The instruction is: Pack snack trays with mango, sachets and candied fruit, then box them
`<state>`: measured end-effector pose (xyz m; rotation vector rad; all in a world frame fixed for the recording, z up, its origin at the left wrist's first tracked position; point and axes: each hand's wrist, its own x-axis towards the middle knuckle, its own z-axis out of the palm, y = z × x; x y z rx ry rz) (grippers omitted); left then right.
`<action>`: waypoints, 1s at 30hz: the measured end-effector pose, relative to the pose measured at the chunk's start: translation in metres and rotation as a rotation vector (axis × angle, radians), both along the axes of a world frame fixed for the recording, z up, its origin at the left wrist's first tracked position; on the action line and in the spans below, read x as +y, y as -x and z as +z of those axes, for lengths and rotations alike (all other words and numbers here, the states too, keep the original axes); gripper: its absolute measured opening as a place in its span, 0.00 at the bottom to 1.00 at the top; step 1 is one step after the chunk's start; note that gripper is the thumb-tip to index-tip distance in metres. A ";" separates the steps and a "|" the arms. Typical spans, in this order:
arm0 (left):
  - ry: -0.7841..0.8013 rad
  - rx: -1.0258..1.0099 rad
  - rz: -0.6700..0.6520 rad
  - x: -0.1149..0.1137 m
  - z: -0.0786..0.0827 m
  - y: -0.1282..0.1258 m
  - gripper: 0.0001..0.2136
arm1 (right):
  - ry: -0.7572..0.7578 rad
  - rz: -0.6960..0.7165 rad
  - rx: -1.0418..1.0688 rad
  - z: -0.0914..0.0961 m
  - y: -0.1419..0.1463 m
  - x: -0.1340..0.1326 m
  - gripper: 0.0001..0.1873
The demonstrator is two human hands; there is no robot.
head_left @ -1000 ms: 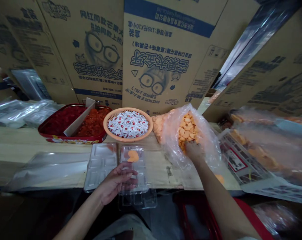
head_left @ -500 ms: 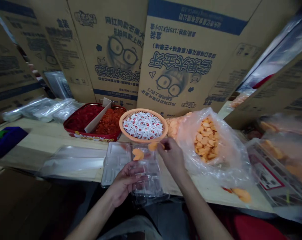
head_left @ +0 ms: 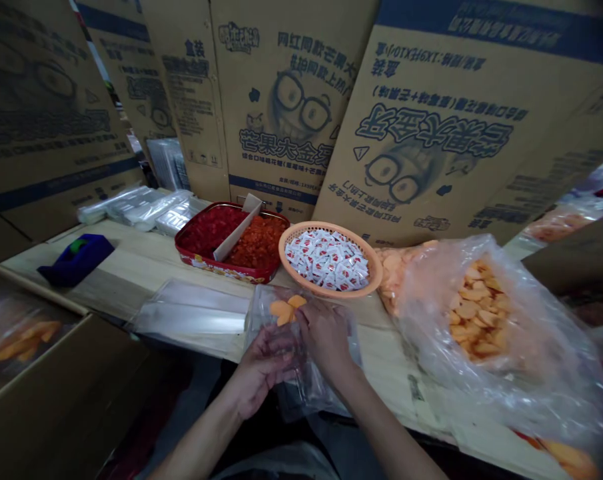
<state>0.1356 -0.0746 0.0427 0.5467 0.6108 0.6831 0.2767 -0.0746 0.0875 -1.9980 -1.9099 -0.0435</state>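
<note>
My left hand (head_left: 266, 368) grips a clear plastic tray (head_left: 308, 390) with compartments, its fingers curled round the left side. Orange candy pieces (head_left: 282, 311) lie together at the tray's far end, shaped like petals. My right hand (head_left: 327, 337) is bent over the tray's right part, its fingertips at the rightmost orange piece and partly hidden by the hand. Just beyond stands a peach-coloured basket (head_left: 374, 255) of small white-and-red sachets (head_left: 326, 260). To the right, an open plastic bag (head_left: 431, 313) holds many more orange pieces (head_left: 481, 310).
A red tin (head_left: 224, 269) with a cardboard divider holds dark red and orange-red packets. Flat clear plastic sleeves (head_left: 191, 312) lie left of the tray, near a blue tape dispenser (head_left: 76, 259). Tall printed cartons (head_left: 416, 133) line the back. An open box (head_left: 76, 360) stands at lower left.
My right hand has brought an orange piece leftward and down onto the tray, beside the other orange candy. My left hand still grips the tray. The view has turned left.
</note>
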 end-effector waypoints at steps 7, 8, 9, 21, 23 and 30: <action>-0.005 -0.018 0.014 0.021 -0.001 0.042 0.23 | 0.075 -0.148 0.094 0.008 -0.062 0.059 0.15; 0.003 -0.023 0.018 0.024 -0.001 0.048 0.24 | 0.213 -0.205 0.074 0.007 -0.074 0.072 0.18; 0.014 -0.025 0.023 0.027 0.000 0.054 0.25 | 0.289 -0.199 0.088 0.006 -0.085 0.084 0.21; 0.008 -0.036 0.067 0.059 -0.008 0.086 0.28 | 0.395 -0.079 0.506 -0.027 -0.101 0.130 0.04; 0.004 -0.034 0.065 0.061 -0.009 0.088 0.28 | 0.296 -0.145 0.571 -0.026 -0.105 0.131 0.03; 0.010 -0.045 0.060 0.069 -0.010 0.085 0.29 | 0.042 -0.227 0.764 -0.002 -0.102 0.135 0.10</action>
